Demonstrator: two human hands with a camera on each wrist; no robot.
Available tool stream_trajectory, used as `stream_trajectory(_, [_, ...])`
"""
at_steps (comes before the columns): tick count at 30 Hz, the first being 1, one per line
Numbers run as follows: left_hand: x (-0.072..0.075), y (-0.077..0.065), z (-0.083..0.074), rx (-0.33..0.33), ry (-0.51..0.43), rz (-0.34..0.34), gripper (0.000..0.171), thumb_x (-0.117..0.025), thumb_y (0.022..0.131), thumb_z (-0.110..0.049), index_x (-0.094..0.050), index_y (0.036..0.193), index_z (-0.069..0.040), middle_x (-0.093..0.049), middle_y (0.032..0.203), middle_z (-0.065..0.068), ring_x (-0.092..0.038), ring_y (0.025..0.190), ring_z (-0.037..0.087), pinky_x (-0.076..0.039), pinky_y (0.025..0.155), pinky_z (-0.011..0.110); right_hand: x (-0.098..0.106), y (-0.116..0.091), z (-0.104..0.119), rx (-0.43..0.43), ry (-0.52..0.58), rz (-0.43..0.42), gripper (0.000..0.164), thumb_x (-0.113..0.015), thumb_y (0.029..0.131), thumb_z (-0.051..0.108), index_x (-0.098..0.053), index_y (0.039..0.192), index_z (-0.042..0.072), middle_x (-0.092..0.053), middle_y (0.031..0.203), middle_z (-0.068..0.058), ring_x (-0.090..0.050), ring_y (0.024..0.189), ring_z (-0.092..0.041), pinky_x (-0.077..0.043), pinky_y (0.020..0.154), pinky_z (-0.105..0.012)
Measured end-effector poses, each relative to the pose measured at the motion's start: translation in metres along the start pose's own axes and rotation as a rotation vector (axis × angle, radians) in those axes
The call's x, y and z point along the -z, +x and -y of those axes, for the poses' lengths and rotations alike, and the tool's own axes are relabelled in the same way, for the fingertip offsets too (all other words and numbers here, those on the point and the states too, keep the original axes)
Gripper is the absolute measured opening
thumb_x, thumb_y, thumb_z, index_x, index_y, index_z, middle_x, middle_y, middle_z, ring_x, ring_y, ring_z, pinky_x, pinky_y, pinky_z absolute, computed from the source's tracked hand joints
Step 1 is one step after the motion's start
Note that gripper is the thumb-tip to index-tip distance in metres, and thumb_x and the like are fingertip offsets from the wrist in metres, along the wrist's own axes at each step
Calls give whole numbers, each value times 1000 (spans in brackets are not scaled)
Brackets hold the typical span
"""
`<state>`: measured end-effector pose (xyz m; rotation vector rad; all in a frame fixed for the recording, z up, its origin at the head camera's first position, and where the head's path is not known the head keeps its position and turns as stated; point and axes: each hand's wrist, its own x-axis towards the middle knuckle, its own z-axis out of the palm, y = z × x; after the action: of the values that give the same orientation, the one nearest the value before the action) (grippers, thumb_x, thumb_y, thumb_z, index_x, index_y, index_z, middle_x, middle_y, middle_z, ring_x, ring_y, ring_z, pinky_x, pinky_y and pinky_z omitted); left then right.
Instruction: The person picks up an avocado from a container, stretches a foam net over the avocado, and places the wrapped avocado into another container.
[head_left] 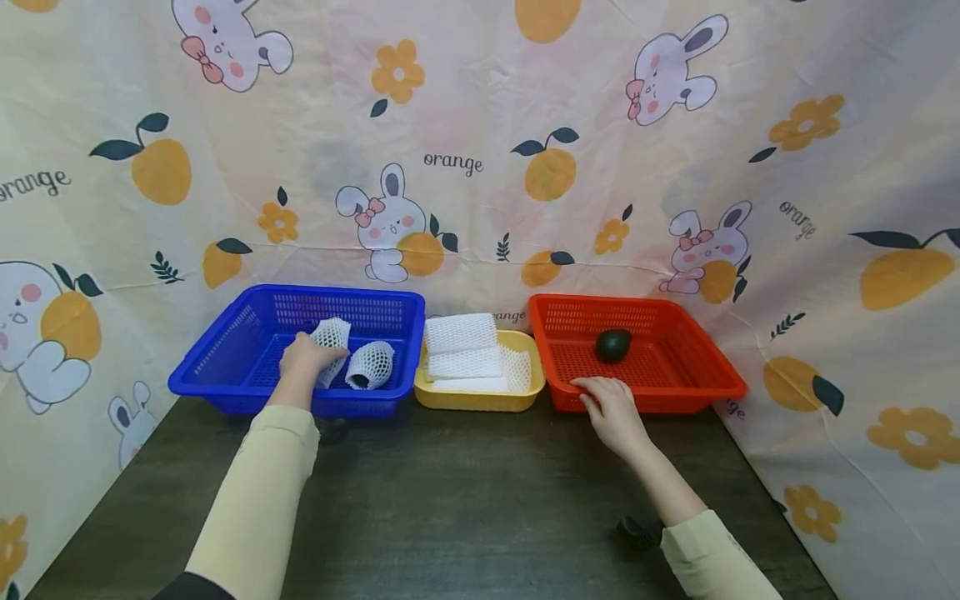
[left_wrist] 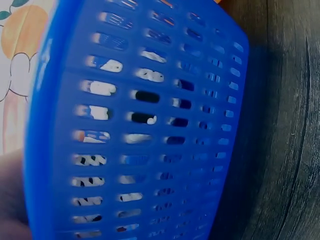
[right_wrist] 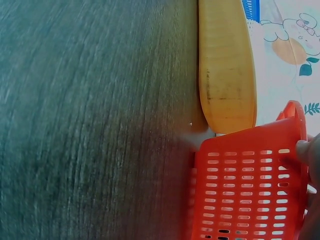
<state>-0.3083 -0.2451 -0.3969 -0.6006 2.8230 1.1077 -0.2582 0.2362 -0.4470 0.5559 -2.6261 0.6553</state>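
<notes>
The left hand (head_left: 302,363) pinches a white net (head_left: 335,333) in the blue basket (head_left: 232,402), eleven o'clock. If that pinch is loose, it could fall. The right hand (head_left: 612,412) holds the red basket (head_left: 675,402), one o'clock; tugging could roll the dark fruit (head_left: 612,346).

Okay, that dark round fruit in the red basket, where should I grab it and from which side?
Probably around its widest part, coming down from above: the dark round fruit has a rounded body with no stem or handle visible, and the red basket walls it in but is open on top. The right hand, at the near rim, looks best placed.
</notes>
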Motion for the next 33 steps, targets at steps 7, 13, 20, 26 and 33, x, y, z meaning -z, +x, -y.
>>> stream_trajectory(7, [-4,4,2,10,37,66,94,-63,89,-37,-10,142,19,-28,137,42,-28,126,55,-28,103,58,1,1,0,3,-4,5,26,-62,91,3,-65,117,6,-64,113,-13,-54,107,-34,-26,101,-55])
stream_trajectory(13, [-8,7,2,27,69,98,94,-62,90,-39,-11,141,21,-27,138,42,-28,127,54,-29,103,56,1,0,0,6,-3,10,27,-62,92,3,-65,118,6,-64,114,-14,-54,108,-34,-25,101,-56])
stream_trajectory(20, [-5,6,-2,60,69,199,87,-53,95,-38,-11,141,22,-25,140,42,-26,130,51,-28,105,52,2,0,0,2,4,4,26,-62,92,3,-65,117,6,-64,113,-13,-54,107,-34,-26,101,-55])
stream_trajectory(26, [-3,6,-5,63,72,219,82,-49,96,-35,-12,140,23,-27,139,41,-30,130,49,-29,105,50,3,2,-1,-7,7,7,27,-61,92,3,-65,118,7,-63,115,-13,-53,109,-34,-25,101,-55])
stream_trajectory(33, [-1,6,0,66,55,202,86,-50,95,-33,-1,141,21,-21,140,43,-24,131,52,-26,106,52,1,1,0,-4,5,14,27,-61,92,4,-65,119,7,-63,115,-13,-54,109,-34,-25,101,-55])
